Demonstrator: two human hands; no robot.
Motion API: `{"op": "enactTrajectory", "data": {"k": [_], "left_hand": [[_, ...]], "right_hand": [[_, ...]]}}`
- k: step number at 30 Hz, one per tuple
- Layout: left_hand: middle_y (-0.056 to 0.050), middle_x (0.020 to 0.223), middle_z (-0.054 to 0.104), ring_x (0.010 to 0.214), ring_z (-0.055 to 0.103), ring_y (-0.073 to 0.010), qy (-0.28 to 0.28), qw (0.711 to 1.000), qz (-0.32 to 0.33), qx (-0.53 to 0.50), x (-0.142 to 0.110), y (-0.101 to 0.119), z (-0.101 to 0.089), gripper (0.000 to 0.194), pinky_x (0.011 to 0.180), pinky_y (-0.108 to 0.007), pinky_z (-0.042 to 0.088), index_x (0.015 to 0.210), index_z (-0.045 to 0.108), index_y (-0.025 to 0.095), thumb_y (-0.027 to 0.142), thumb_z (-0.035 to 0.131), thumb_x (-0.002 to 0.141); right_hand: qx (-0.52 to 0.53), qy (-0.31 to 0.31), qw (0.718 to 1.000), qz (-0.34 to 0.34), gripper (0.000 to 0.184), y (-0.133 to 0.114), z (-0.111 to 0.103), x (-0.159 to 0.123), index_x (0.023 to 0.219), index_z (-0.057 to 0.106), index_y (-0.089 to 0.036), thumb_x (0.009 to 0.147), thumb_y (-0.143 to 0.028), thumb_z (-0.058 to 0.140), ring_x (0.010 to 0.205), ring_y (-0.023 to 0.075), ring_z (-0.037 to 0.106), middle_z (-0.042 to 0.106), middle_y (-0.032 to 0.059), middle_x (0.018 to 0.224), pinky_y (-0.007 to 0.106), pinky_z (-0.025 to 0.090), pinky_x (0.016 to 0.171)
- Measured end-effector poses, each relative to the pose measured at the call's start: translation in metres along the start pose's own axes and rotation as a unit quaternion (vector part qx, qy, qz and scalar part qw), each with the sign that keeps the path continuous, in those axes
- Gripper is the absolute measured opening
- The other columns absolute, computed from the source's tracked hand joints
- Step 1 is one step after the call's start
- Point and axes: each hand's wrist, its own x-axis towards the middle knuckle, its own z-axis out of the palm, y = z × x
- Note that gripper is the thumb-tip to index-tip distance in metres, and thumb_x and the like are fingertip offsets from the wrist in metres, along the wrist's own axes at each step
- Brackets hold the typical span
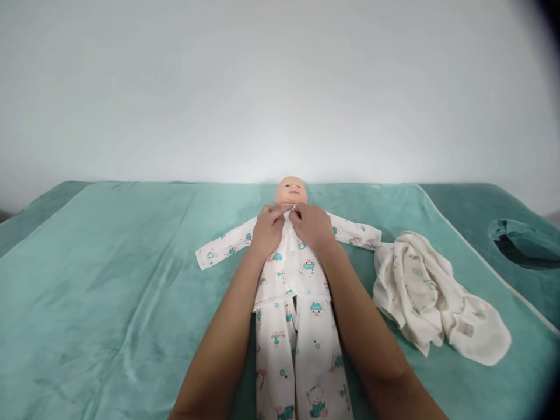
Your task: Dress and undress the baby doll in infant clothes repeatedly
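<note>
A baby doll [291, 188] lies on its back, its head near the wall. It wears a white long-sleeved shirt [289, 265] with a teal and pink print, and matching trousers [315, 350] stretch toward me. At the doll's neck, my left hand [268, 229] pinches the shirt's collar edge. My right hand [311, 224] meets it there, thumb and fingers closed on the other side of the collar. The fingertips nearly touch, and they hide the fastening between them. Both sleeves spread outward on the bed.
A crumpled cream cloth [415, 286] with a leaf print lies right of the doll, close to the sleeve's end. The green blanket [109, 291] covers a padded bed with an oval hole [525, 245] at right. Behind stands a white wall [262, 87].
</note>
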Motion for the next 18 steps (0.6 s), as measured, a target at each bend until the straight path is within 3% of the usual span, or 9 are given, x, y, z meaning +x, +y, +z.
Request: {"op": "enactTrajectory", "data": {"k": [7,12,18], "left_hand": [[-0.006,0.102,0.049,0.101,0.054,-0.0204,-0.015,1.000,0.004,0.020,0.001,0.007,-0.001,0.049,0.100,-0.039,0.043,0.128,0.067,0.030,0.011,0.038,0.093],[-0.005,0.101,0.049,0.098,0.055,-0.0200,-0.011,1.000,-0.002,0.014,0.003,0.004,0.000,0.048,0.096,-0.038,0.044,0.131,0.063,0.032,0.012,0.039,0.094],[-0.003,0.102,0.058,0.082,0.057,-0.0154,0.056,0.997,0.020,-0.048,0.000,0.011,-0.002,0.031,0.080,-0.032,0.046,0.107,0.070,0.027,0.012,0.050,0.089]], "right_hand": [[0.097,0.052,0.993,-0.045,0.028,0.009,0.003,0.005,0.084,0.060,-0.023,0.098,-0.033,0.039,0.078,0.0187,0.057,0.068,0.0033,0.087,0.029,0.029,0.064],[0.200,0.056,0.978,0.033,0.022,0.018,0.009,0.014,0.083,0.059,-0.023,0.094,-0.037,0.046,0.074,0.0177,0.056,0.067,0.0007,0.081,0.028,0.034,0.066],[0.208,0.087,0.973,0.050,0.017,0.007,-0.004,0.003,0.083,0.051,-0.023,0.090,-0.039,0.052,0.067,0.0166,0.053,0.062,-0.0006,0.075,0.028,0.034,0.064]]}}
